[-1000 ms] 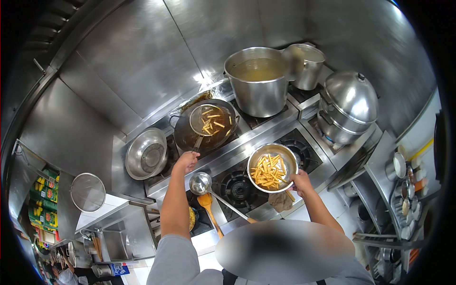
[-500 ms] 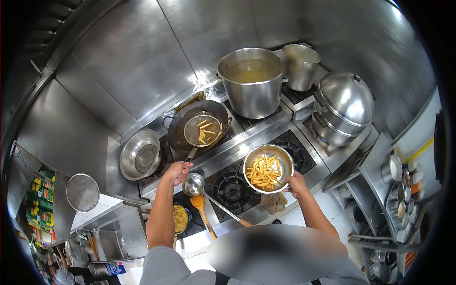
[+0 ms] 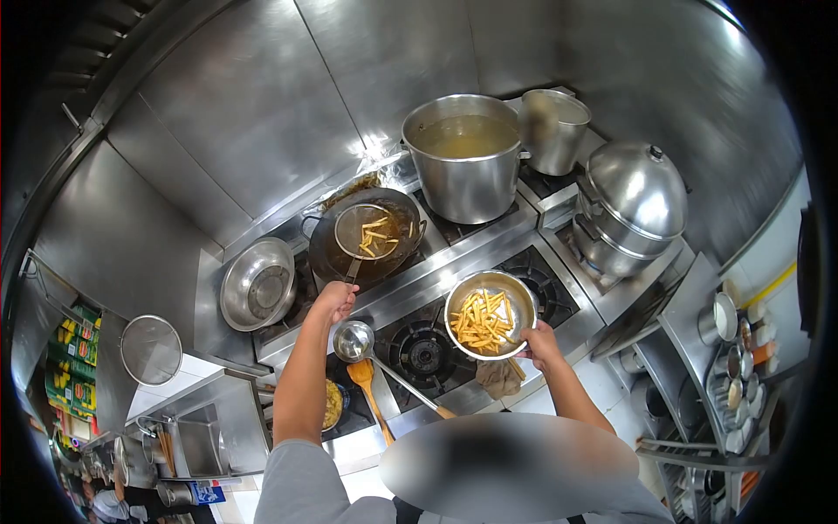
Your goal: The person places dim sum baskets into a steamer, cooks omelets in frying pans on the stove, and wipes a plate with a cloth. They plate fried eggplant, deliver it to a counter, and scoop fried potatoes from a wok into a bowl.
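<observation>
My left hand (image 3: 336, 301) is closed round the handle of a round wire strainer (image 3: 350, 229), which is over the dark wok (image 3: 401, 253). Several fries (image 3: 375, 236) lie in the strainer, and a few pieces show beside it in the wok. With my right hand (image 3: 540, 344) I grip the rim of a metal bowl (image 3: 522, 297) that holds a heap of fries (image 3: 482, 322). The bowl is above the front burners. A ladle (image 3: 353, 341) and a wooden spatula (image 3: 370, 397) rest between my arms.
Behind the wok stand a large pot of liquid (image 3: 463, 175), a smaller pot (image 3: 556, 140) and a domed steamer (image 3: 635, 201). A steel basin (image 3: 258, 285) is left of the wok. A folded cloth (image 3: 499, 378) lies below the bowl. A person (image 3: 110, 505) is at the lower left.
The strainer has moved a little left and up within the wok, and fewer fries show than a second ago. The bowl has shifted slightly in view. Both hands keep their hold.
</observation>
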Demonstrator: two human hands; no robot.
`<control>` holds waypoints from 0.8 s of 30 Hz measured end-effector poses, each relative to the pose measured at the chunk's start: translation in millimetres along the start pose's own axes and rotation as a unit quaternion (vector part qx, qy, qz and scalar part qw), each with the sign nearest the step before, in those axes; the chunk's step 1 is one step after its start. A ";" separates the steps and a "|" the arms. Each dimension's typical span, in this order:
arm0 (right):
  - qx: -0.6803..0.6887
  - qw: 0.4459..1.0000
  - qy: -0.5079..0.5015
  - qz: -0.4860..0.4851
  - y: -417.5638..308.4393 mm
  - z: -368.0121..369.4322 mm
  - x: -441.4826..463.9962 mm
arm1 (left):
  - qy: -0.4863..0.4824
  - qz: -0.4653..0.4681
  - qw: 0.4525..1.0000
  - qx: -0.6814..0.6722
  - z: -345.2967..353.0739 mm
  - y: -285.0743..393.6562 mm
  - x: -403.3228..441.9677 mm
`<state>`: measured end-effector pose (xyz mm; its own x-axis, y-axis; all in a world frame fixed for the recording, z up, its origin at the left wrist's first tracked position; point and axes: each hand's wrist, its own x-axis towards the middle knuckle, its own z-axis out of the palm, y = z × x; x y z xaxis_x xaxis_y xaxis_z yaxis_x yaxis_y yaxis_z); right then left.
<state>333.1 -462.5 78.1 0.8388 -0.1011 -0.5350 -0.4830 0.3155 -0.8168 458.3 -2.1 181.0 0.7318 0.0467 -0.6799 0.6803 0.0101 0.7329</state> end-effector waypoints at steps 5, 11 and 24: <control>-0.009 1.000 0.013 0.002 -4.7 3.5 -3.5 | -0.043 -0.020 0.999 -0.018 5.9 -2.1 -9.3; -0.017 1.000 -0.001 -0.004 -0.7 9.1 6.4 | -0.126 -0.024 0.977 -0.169 7.8 -18.4 -11.9; -0.002 0.998 -0.047 -0.035 -23.9 81.4 47.3 | -0.058 0.095 0.985 -0.131 -36.0 -26.2 -58.0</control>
